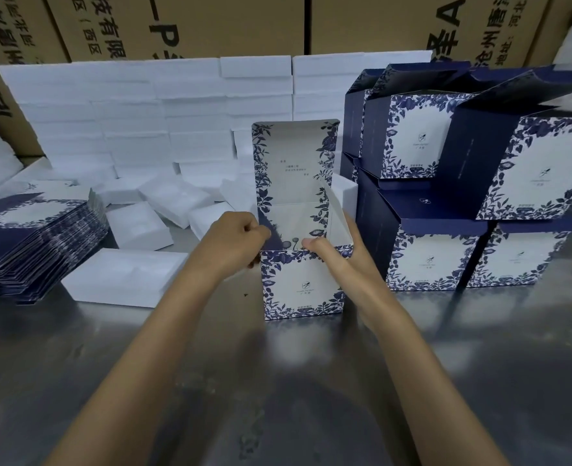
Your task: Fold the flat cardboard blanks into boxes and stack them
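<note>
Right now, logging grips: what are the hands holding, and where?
Both hold the half-folded box: left hand pinches its left side flap, right hand grips its right front corner.

Bare table (277,381) in front; stacked boxes (445,196) right, blanks (32,243) left.

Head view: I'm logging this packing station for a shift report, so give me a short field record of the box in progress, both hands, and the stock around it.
box in progress: blue-floral box, upright on the steel table, lid flap up
left hand: left hand grips the box's left top edge
right hand: right hand holds the right side flap, thumb over the front rim
flat blanks: pile of blanks, far left
finished boxes: stacked boxes, right
foam: white foam inserts behind and left
</note>
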